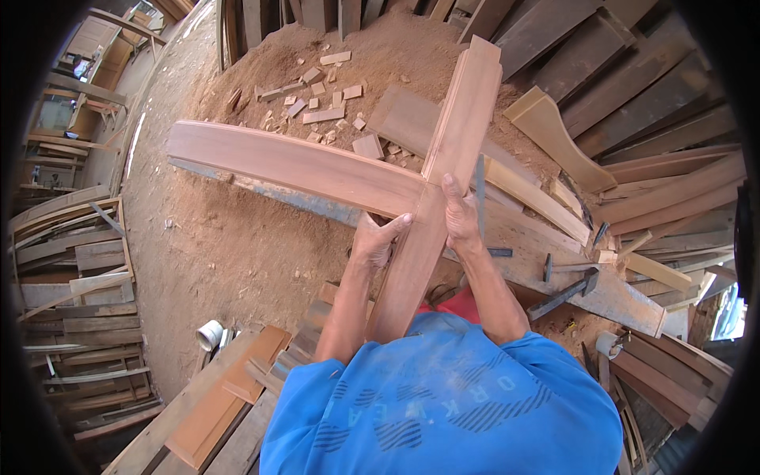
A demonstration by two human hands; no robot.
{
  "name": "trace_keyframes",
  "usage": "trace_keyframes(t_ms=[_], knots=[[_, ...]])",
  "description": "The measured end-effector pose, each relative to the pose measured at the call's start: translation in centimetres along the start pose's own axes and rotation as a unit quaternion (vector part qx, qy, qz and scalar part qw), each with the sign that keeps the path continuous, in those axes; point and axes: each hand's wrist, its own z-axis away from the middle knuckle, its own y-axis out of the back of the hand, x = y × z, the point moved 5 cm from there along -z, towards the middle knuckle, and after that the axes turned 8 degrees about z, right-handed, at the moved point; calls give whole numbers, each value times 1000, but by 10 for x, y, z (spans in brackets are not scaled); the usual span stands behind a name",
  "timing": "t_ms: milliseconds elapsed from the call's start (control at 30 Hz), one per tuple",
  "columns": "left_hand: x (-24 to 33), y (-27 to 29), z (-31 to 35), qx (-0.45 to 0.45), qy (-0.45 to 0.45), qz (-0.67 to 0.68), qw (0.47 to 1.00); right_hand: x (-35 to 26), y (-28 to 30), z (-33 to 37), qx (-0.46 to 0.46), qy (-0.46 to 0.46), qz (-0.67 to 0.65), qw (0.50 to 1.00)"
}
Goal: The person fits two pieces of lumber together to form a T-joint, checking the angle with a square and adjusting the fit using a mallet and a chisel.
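Observation:
A long, straight reddish-wood board [467, 103] with moulded edges slants from my chest up toward the far right. Against its left side meets a curved wooden rail [293, 162], which reaches out to the left; the two form a T-like joint. My left hand [374, 240] grips the straight board just below the joint, thumb on top and fingers underneath. On the board's right edge my right hand [462, 214] is closed round it, thumb pointing up along the face. The fingers beneath the wood are mostly hidden.
A blue-grey bench beam [317, 207] runs under the rail. A metal clamp [564, 294] lies at right. Small offcuts [324, 115] are scattered over sawdust [237, 237]. Stacked planks [633, 87] stand at far right, more timber [99, 309] at left. A white cup-like container [210, 335] sits lower left.

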Motion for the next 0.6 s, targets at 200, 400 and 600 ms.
trace_keyframes(t_ms=[200, 400, 600], knots=[[-41, 7, -19, 66, 102, 24, 992, 47, 40, -32, 51, -14, 76, 996], [-101, 20, -31, 107, 127, -7, 986, 69, 77, -44, 62, -23, 142, 988], [-138, 34, -28, 138, 143, 17, 980, 101, 100, -44, 83, -75, 167, 980]])
